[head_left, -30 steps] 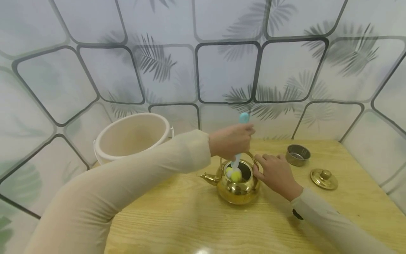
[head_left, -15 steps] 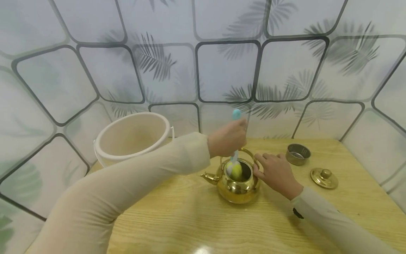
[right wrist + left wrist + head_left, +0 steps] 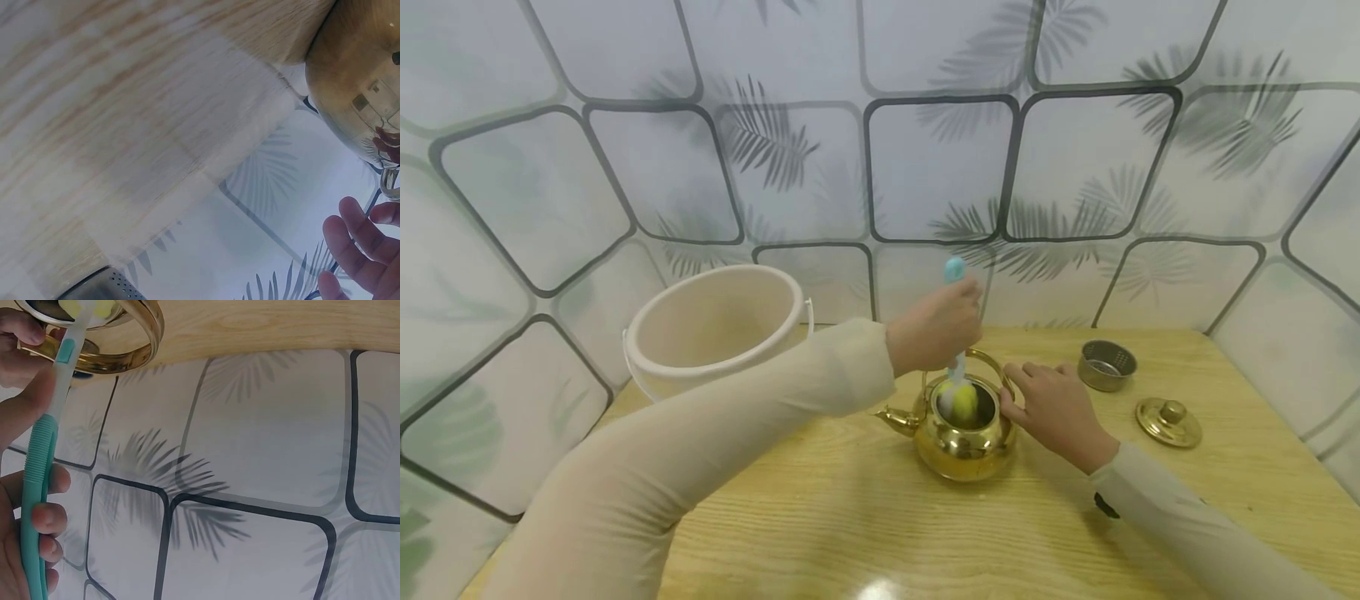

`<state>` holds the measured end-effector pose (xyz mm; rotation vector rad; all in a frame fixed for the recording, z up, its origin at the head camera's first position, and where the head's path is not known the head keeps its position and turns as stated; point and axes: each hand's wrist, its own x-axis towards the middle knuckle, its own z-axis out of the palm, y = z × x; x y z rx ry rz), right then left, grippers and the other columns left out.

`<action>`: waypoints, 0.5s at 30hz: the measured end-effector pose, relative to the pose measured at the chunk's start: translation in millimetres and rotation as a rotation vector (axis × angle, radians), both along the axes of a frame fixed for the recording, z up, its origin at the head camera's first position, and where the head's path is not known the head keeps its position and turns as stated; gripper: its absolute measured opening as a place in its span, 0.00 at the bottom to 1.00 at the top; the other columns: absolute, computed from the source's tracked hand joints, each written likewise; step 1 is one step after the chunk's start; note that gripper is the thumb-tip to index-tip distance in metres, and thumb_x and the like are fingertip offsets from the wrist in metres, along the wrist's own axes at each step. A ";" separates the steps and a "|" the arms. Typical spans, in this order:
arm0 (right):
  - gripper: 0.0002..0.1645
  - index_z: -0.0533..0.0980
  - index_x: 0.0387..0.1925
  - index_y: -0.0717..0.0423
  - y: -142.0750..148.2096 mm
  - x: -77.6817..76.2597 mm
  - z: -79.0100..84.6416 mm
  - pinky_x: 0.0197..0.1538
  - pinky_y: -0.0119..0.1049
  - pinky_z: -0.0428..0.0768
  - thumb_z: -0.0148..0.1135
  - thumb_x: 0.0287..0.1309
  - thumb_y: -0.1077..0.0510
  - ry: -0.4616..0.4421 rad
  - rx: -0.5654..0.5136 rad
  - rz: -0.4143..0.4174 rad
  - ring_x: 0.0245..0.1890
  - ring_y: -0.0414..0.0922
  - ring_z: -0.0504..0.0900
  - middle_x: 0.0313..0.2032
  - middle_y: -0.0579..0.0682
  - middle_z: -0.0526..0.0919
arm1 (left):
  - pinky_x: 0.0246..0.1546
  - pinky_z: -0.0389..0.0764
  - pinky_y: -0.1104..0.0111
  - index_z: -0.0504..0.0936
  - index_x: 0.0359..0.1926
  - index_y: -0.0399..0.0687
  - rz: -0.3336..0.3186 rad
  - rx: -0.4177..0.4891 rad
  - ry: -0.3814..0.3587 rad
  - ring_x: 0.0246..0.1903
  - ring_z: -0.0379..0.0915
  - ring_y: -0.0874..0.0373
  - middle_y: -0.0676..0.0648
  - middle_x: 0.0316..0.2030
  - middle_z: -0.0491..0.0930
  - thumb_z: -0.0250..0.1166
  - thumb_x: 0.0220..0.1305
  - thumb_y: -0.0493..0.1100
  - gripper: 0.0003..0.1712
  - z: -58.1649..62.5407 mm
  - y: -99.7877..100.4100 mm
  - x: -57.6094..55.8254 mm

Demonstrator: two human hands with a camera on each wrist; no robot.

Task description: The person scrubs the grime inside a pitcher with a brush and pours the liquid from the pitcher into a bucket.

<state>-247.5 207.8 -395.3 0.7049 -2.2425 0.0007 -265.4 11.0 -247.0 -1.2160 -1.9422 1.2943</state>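
In my left hand (image 3: 936,327) I grip a brush (image 3: 40,462) with a teal and white handle, its fingers wrapped around the ridged part. The brush stands nearly upright, and its yellow and white sponge head (image 3: 964,402) is inside the mouth of a golden kettle (image 3: 962,458). My right hand (image 3: 1056,412) holds the kettle at the right end of its arched handle (image 3: 988,360), thumb near the rim. From the right wrist, the kettle's rounded side shows above curved fingers (image 3: 350,250). The kettle's spout points left, and its lid is off.
A large pale bucket (image 3: 718,367) stands at the back left, beyond my left forearm. To the right of the kettle lie a perforated metal strainer (image 3: 1105,367) and the golden lid (image 3: 1170,422). The patterned wall (image 3: 940,167) rises behind the wooden table (image 3: 850,517).
The brush's top end has swung left and slightly up with my left hand, and its sponge head has shifted within the kettle's mouth. My right hand and the kettle stay in place.
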 end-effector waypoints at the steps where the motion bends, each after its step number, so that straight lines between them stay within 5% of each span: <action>1: 0.13 0.69 0.27 0.55 0.0 0.1 0.1 0.22 0.36 0.56 0.41 0.54 0.51 0.000 -0.002 0.003 0.11 0.39 0.57 0.12 0.44 0.63 | 0.50 0.63 0.66 0.81 0.35 0.59 -0.001 0.006 -0.002 0.38 0.70 0.61 0.57 0.34 0.84 0.50 0.57 0.73 0.28 -0.5 -0.4 0.2; 10: 0.17 0.70 0.28 0.55 0.2 0.2 1.1 0.21 0.35 0.55 0.38 0.57 0.51 0.020 0.001 0.012 0.11 0.38 0.56 0.12 0.45 0.65 | 0.49 0.64 0.67 0.79 0.34 0.58 -0.003 0.047 0.026 0.36 0.69 0.62 0.58 0.32 0.82 0.45 0.56 0.76 0.32 -4.4 -6.4 2.5; 15: 0.15 0.69 0.27 0.55 -0.6 0.3 1.3 0.22 0.35 0.55 0.39 0.55 0.51 0.021 -0.002 0.010 0.11 0.39 0.57 0.11 0.44 0.64 | 0.48 0.64 0.69 0.80 0.37 0.58 0.009 0.094 -0.050 0.35 0.70 0.63 0.59 0.34 0.82 0.50 0.54 0.75 0.31 -5.6 -8.5 1.0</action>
